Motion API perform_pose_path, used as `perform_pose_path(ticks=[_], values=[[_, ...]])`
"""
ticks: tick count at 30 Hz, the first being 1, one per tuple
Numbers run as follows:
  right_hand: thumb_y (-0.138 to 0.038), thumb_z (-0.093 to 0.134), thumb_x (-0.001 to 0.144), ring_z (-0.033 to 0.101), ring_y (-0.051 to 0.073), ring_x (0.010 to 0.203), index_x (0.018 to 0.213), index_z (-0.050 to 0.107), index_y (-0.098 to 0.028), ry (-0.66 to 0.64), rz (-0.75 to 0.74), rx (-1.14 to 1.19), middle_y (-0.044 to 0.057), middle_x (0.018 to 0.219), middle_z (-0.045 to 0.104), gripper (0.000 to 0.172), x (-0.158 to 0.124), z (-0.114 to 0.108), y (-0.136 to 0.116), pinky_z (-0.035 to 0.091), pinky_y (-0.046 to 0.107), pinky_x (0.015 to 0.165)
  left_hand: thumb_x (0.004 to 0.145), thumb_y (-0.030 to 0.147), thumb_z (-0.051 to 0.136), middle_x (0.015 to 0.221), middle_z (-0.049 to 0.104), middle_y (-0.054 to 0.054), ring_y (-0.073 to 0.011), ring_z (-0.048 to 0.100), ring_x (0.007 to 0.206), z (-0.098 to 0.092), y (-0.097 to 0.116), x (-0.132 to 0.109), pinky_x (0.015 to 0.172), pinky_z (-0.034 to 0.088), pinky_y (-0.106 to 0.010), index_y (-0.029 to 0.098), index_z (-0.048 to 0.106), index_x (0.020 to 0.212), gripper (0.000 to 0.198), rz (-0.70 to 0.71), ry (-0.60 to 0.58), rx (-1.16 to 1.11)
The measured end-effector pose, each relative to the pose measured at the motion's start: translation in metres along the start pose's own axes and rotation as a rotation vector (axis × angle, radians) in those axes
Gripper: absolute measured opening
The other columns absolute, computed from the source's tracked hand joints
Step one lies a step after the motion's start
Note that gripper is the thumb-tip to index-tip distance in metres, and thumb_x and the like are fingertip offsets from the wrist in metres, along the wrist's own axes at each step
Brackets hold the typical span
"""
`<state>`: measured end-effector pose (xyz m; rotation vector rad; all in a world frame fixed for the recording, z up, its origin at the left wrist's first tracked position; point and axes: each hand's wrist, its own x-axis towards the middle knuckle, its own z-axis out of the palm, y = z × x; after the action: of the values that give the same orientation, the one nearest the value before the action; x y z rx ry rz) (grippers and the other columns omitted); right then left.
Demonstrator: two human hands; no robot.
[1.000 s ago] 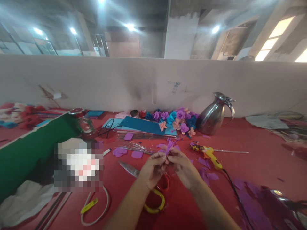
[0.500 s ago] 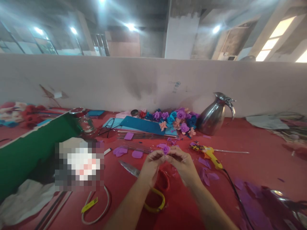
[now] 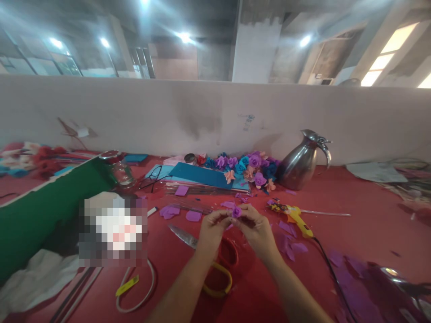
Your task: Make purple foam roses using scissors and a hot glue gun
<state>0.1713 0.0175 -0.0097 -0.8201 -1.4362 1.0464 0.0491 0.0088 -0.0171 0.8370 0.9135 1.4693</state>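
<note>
Between my two hands is a small purple paper flower (image 3: 236, 211), its curled petals facing up toward me. My right hand (image 3: 255, 228) pinches it from the right with thumb and fingers. From the other side, my left hand (image 3: 215, 229) has its fingers closed at the flower's lower left edge; its fingertips are partly hidden there. Beneath my wrists lie large scissors, the blade (image 3: 183, 236) pointing to the upper left and the red and yellow handles (image 3: 220, 280) partly covered by my left forearm. Loose purple paper pieces (image 3: 193, 216) lie around my hands.
A yellow glue gun (image 3: 299, 220) with a glue stick and black cord lies at right. Behind stand finished paper flowers (image 3: 254, 168), blue sheets (image 3: 198, 174) and a steel jug (image 3: 299, 161). Left are a glass jar (image 3: 121, 172), a green panel (image 3: 60, 197) and a white cable (image 3: 153, 280).
The flower has shifted slightly right and tilted, so its open top shows more. My left fingers sit a little lower on its side. The scissors and glue gun stay put.
</note>
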Motion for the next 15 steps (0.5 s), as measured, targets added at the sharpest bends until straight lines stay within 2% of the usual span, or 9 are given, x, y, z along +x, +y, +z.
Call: perform_pose_path(ticks=[8, 12, 15], values=[[-0.028, 0.070, 0.073, 0.058, 0.018, 0.080, 0.077, 0.070, -0.022, 0.003, 0.049, 0.046, 0.003, 0.082, 0.063, 0.008, -0.0018, -0.0006, 0.0022, 0.046, 0.029, 0.074, 0.057, 0.018, 0.074, 0.068, 0.069, -0.001, -0.0134, 0.059, 0.068, 0.0021, 0.0038, -0.0012, 0.070, 0.047, -0.025, 0.018, 0.074, 0.068, 0.011, -0.018, 0.037, 0.058], [-0.030, 0.071, 0.071, 0.058, 0.016, 0.073, 0.090, 0.066, -0.021, 0.025, 0.150, 0.119, 0.002, 0.081, 0.065, 0.022, -0.0014, 0.0006, 0.0048, 0.047, 0.029, 0.070, 0.057, 0.021, 0.074, 0.065, 0.067, 0.000, -0.0133, 0.057, 0.066, 0.0009, 0.0019, -0.0011, 0.066, 0.046, -0.024, 0.018, 0.072, 0.065, 0.009, 0.043, 0.091, 0.152], [-0.034, 0.073, 0.068, 0.057, 0.014, 0.068, 0.085, 0.063, -0.020, 0.095, 0.201, 0.140, 0.001, 0.076, 0.064, 0.023, -0.0013, 0.0023, 0.0052, 0.047, 0.027, 0.066, 0.061, 0.024, 0.073, 0.066, 0.065, -0.001, -0.0134, 0.056, 0.066, -0.0003, -0.0005, -0.0002, 0.066, 0.046, -0.024, 0.017, 0.071, 0.067, 0.009, 0.080, 0.111, 0.172]])
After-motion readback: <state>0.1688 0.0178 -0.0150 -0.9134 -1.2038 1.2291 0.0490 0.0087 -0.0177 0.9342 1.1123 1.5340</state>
